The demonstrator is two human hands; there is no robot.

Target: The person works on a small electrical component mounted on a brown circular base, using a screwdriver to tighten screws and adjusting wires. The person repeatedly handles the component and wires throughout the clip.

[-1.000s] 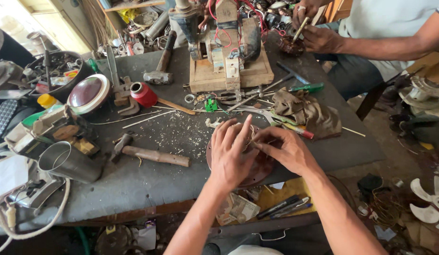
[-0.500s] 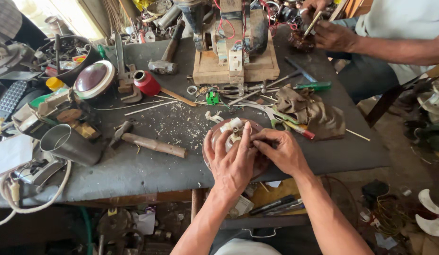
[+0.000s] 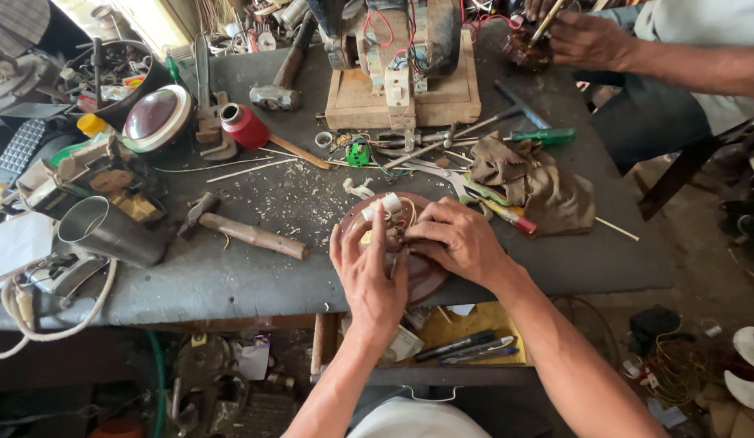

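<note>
A dark workbench [image 3: 231, 280] carries everything. At its far edge stands a wooden-based machine [image 3: 401, 73] with red wires. A brown rag [image 3: 535, 182] lies toward the right edge, and a metal can [image 3: 101, 231] lies on its side near the left edge. A hammer [image 3: 243, 231] rests left of centre, a red spool [image 3: 245, 126] beyond it, and a green screwdriver [image 3: 527, 136] points toward the right edge. At the far right corner a co-worker's hand [image 3: 584, 36] works on a separate part.

At the near edge, centre, sits a round brown disc [image 3: 425, 276], dome-like, with pale wires and a small white block [image 3: 385, 204] on its far side. Part of the disc overhangs the near edge.

The left hand [image 3: 373, 272] lies flat on the disc, fingers spread and extended, steadying it rather than gripping. The right hand [image 3: 458, 243] is curled, fingertips pinched on something small at the disc's middle; I cannot tell exactly what.

Risks, as I judge them: the disc could tip off the near edge if the flat hand eases off, since it overhangs. A hard tug could snap or pull loose the thin wires. Small loose parts could be lost among the shavings scattered across the bench.
</note>
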